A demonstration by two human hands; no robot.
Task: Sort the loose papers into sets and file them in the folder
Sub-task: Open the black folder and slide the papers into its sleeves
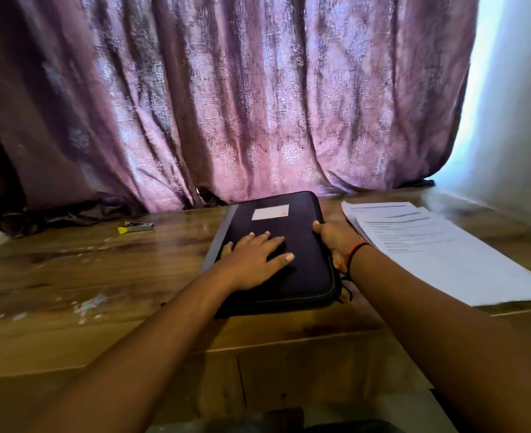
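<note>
The black folder lies closed on the wooden desk, just left of the fanned stack of loose papers. The left grip rests flat and released on its cover, fingers straight; the right grip clasps the folder's right edge, thumb on top, its fingers seemingly curled underneath, hidden.

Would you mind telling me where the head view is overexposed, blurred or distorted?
Head view: daylight blows out the wall at right; print on the papers is too smeared to read; the wide lens bows the curtain and table; the folder looks dark.
</note>
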